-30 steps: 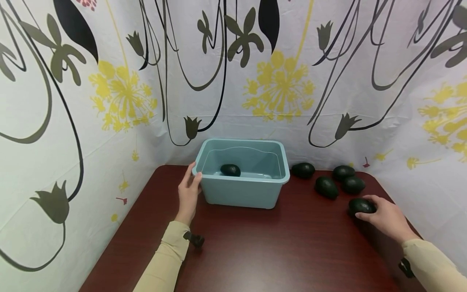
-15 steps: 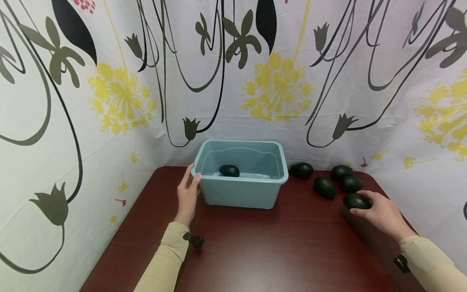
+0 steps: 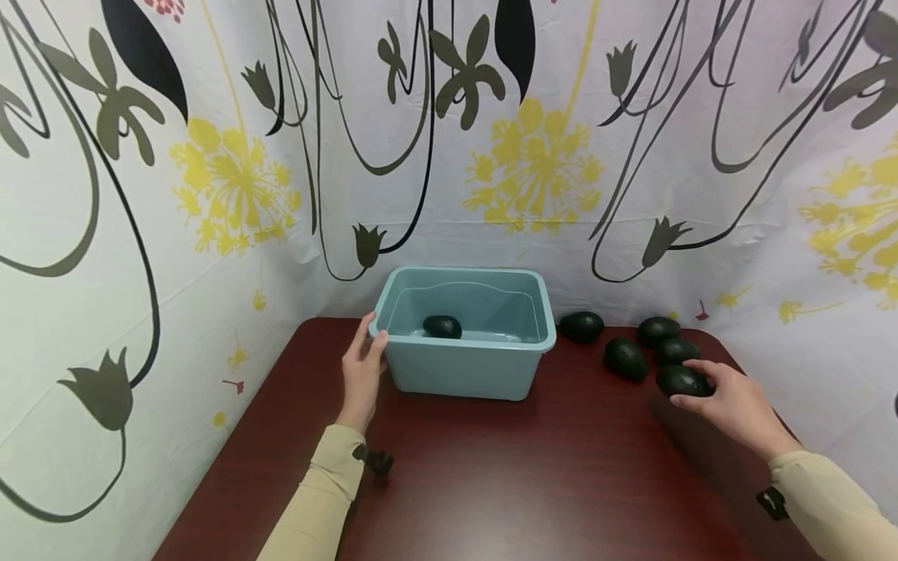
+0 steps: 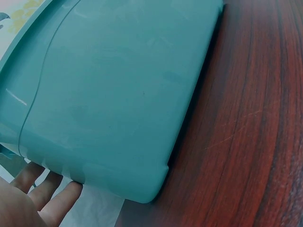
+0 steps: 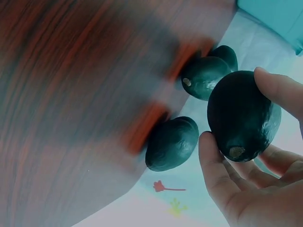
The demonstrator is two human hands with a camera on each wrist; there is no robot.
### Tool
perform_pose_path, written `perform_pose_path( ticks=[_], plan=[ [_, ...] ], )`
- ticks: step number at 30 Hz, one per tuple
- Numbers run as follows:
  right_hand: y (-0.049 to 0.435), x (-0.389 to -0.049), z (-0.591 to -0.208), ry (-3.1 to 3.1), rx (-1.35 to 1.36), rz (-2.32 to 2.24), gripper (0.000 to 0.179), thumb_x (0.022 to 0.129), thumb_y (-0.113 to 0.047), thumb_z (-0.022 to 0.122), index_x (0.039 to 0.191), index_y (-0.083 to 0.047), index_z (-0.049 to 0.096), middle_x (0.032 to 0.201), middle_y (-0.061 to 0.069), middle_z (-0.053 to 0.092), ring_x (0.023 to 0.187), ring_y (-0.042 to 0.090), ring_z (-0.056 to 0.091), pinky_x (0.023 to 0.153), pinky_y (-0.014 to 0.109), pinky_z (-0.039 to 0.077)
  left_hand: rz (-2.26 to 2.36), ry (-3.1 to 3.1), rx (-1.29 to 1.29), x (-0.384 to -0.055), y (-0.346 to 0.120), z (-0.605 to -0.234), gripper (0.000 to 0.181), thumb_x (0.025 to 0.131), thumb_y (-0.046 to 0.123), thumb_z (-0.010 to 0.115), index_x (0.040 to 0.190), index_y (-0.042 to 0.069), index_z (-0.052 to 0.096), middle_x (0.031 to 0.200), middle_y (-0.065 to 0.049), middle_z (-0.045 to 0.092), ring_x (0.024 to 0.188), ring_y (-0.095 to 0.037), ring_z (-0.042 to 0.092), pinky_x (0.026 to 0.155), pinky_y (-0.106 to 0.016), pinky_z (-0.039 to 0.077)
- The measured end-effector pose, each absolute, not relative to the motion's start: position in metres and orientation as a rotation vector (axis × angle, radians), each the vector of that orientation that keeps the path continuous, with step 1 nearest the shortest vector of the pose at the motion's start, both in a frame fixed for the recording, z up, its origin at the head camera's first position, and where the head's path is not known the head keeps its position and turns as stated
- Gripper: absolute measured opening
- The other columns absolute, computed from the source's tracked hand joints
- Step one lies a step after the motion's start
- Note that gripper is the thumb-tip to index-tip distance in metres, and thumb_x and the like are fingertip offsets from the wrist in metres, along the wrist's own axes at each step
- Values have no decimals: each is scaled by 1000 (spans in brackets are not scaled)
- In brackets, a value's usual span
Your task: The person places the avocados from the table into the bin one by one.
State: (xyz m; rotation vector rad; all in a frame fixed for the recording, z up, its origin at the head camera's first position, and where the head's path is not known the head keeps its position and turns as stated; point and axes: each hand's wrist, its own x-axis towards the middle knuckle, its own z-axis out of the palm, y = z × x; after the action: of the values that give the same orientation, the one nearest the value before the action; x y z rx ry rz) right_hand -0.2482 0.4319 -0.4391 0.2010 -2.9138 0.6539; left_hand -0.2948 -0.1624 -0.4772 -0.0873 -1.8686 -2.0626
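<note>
A pale teal plastic bin (image 3: 459,370) stands at the back of the dark red table, with one avocado (image 3: 443,326) lying inside. My left hand (image 3: 361,382) holds the bin at its left end, thumb at the front corner of the rim; in the left wrist view several fingers (image 4: 61,203) touch the end wall. On the right, my right hand (image 3: 740,409) grips an avocado (image 3: 679,381) between thumb and fingers, raised off the table. The right wrist view shows this held avocado (image 5: 241,113) close up, its stem end facing the camera.
Several loose avocados lie right of the bin: one (image 3: 581,327) close beside it, another (image 3: 626,359) nearer the front, and two (image 3: 658,331) farther right. Patterned white cloth (image 3: 435,195) hangs behind and beside the table (image 3: 533,475).
My right hand has lifted the avocado from the table and shifted it slightly left and away from me. The left hand and the bin stay in place.
</note>
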Motion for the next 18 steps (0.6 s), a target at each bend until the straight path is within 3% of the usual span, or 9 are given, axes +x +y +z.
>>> perform_pose_path(
  ticks=[8, 18],
  plan=[
    [426, -246, -435, -2900, 199, 643, 86, 81, -57, 79, 139, -1, 53, 117, 30, 62, 98, 41, 60, 66, 44, 49, -2065, -1887, -112, -279, -159, -456, 57, 100, 33, 65, 153, 26, 45, 155, -12, 41, 132, -29, 48, 103, -62, 39],
    [419, -243, -428, -2904, 208, 664, 87, 81, -61, 77, 142, -4, 52, 123, 28, 59, 101, 42, 60, 66, 45, 49, -2069, -1883, -109, -275, -157, -452, 56, 101, 32, 64, 154, 27, 44, 157, -15, 38, 134, -31, 46, 103, -65, 36]
  ],
)
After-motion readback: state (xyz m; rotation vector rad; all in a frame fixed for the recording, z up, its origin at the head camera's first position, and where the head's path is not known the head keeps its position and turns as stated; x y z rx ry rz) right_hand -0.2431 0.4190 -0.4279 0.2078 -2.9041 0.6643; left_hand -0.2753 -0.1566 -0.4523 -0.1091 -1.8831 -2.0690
